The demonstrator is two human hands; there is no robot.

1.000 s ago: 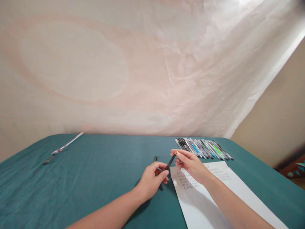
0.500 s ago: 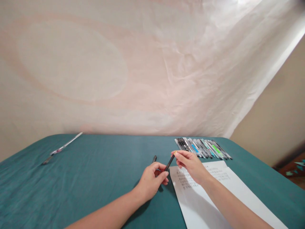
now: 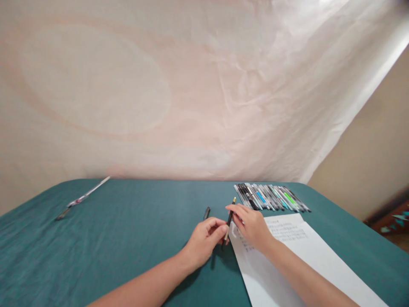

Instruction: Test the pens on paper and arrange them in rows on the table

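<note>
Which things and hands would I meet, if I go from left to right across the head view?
Long, thin whitish object → left hand → yellow-tipped dark pen → right hand → reddish-brown thing at the right edge.

Brightest upper right; writing (image 3: 284,233) blurred

We seem to be in a room, perhaps at home: a cloth-covered table (image 3: 121,234) spans the lower frame, paper (image 3: 319,252) and pens (image 3: 261,197) lie right, a pale drape (image 3: 198,89) hangs above.
</note>
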